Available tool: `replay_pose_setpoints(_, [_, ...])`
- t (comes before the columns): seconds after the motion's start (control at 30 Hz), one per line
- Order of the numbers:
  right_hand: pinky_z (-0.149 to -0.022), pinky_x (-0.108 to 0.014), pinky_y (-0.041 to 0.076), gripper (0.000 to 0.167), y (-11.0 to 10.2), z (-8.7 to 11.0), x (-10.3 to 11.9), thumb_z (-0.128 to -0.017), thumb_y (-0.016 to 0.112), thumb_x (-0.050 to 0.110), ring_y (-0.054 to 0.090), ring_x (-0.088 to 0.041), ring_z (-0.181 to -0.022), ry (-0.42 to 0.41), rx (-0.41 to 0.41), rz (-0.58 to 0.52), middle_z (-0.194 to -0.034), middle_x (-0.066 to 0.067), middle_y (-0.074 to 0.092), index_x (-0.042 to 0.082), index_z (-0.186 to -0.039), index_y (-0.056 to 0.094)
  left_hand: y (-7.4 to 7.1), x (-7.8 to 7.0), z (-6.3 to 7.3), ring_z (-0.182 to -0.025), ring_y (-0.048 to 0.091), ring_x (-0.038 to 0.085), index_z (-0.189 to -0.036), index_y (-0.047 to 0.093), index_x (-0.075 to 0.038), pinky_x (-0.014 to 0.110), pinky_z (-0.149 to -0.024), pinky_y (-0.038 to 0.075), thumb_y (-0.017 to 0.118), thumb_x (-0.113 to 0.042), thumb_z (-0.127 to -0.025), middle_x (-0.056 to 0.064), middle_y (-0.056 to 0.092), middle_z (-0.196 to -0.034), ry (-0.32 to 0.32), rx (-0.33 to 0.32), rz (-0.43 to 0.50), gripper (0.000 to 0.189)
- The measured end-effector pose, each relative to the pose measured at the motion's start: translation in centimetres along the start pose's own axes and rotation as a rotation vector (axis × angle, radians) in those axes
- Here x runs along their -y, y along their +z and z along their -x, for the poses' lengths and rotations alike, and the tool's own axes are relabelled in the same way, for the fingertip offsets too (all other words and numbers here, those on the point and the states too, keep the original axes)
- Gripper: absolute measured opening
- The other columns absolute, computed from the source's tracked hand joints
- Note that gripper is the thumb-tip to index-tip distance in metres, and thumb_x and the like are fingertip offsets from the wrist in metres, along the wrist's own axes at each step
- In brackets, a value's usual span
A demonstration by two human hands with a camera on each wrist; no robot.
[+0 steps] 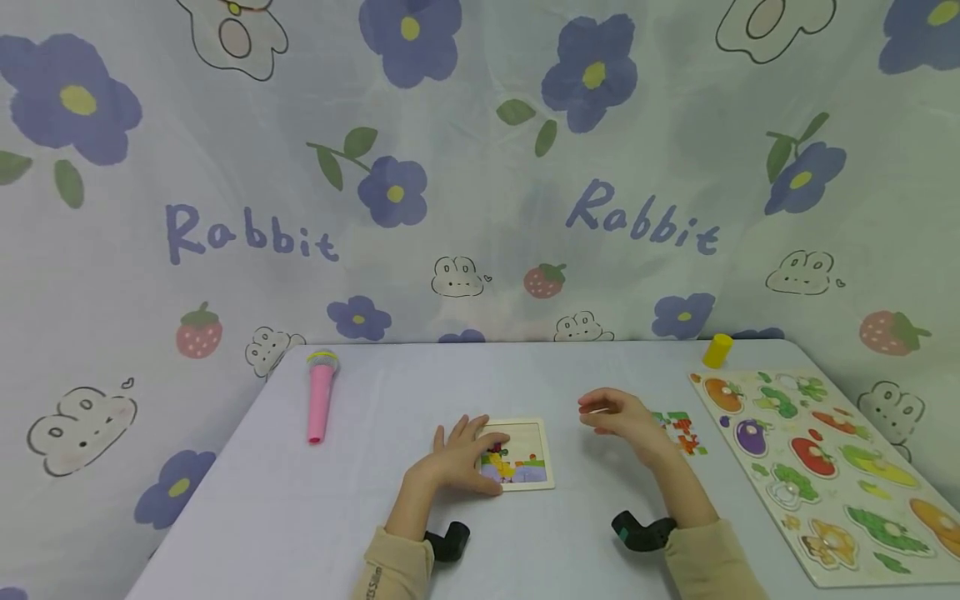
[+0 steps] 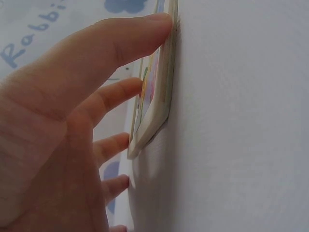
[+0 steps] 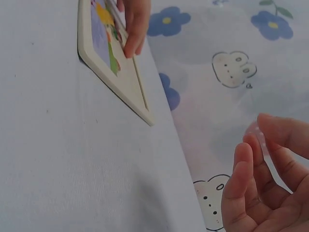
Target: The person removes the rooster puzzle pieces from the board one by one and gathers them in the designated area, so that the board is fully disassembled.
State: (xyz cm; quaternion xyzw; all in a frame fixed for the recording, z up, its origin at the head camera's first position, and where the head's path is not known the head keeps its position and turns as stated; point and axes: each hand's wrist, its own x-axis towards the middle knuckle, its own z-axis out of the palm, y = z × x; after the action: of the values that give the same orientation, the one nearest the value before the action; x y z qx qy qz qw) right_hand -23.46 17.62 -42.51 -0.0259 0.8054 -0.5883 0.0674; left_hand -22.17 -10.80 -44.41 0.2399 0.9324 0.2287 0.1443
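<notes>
In the head view, my left hand [image 1: 453,462] is spread over the left side of a small framed jigsaw puzzle [image 1: 525,478]. Its index finger lies over the picture, while the thumb [image 2: 145,36] touches the frame's near edge in the left wrist view. Coloured pieces cover the lower part of the puzzle; bare wooden board shows above them. My right hand [image 1: 622,423] is raised to the right of the frame, fingers loosely bent, with nothing visible in it. Loose red, green and white puzzle pieces [image 1: 682,432] lie behind that hand, partly hidden by it.
A pink toy microphone [image 1: 320,400] lies at the left. On the right is a large vegetable peg board [image 1: 780,467], with a yellow cylinder [image 1: 717,351] beyond it. Patterned cloth [image 1: 480,167] hangs behind the white table [image 1: 555,550].
</notes>
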Motion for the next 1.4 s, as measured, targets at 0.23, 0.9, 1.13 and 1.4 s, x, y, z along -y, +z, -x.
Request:
replay_pose_setpoints(0.23, [-0.073, -0.03, 0.05, 0.032, 1.1, -0.5, 0.5, -0.082, 0.066, 0.008, 0.06, -0.017, -0.088, -0.055, 0.066, -0.001, -0.102, -0.013, 0.062, -0.006, -0.11, 0.057, -0.1, 0.1, -0.1, -0.138, 0.009, 0.041, -0.136, 0.044, -0.023, 0.067, -0.103, 0.001, 0.076, -0.037, -0.072, 0.011, 0.022, -0.15, -0.002, -0.001, -0.009, 0.073])
replay_pose_setpoints(0.9, [-0.067, -0.032, 0.05, 0.021, 6.6, -1.5, 0.9, -0.081, 0.067, 0.005, 0.057, -0.018, -0.08, -0.07, 0.158, 0.073, -0.093, -0.007, 0.063, -0.002, -0.1, 0.063, -0.5, 0.1, -0.2, -0.139, 0.011, 0.037, -0.143, 0.034, -0.012, 0.064, -0.105, 0.001, 0.076, -0.04, -0.069, 0.017, 0.019, -0.151, -0.05, 0.008, -0.004, 0.089])
replay_pose_setpoints(1.13, [-0.064, -0.029, 0.051, 0.016, 8.5, -1.7, 1.1, -0.08, 0.067, 0.006, 0.057, -0.015, -0.076, -0.091, 0.193, 0.142, -0.089, -0.005, 0.063, 0.001, -0.095, 0.064, -0.5, 0.1, 0.0, -0.138, 0.015, 0.036, -0.142, 0.034, -0.005, 0.063, -0.106, 0.002, 0.078, -0.041, -0.068, 0.02, 0.023, -0.148, -0.053, -0.019, -0.003, 0.094])
replay_pose_setpoints(1.4, [-0.066, -0.029, 0.05, 0.013, 10.1, -1.8, 1.2, -0.078, 0.068, 0.004, 0.057, -0.015, -0.078, -0.155, 0.215, 0.267, -0.087, -0.003, 0.063, 0.005, -0.091, 0.065, -0.7, 0.1, 0.2, -0.137, 0.019, 0.035, -0.14, 0.036, -0.003, 0.064, -0.105, 0.004, 0.079, -0.04, -0.066, 0.021, 0.027, -0.145, -0.044, -0.034, 0.003, 0.093])
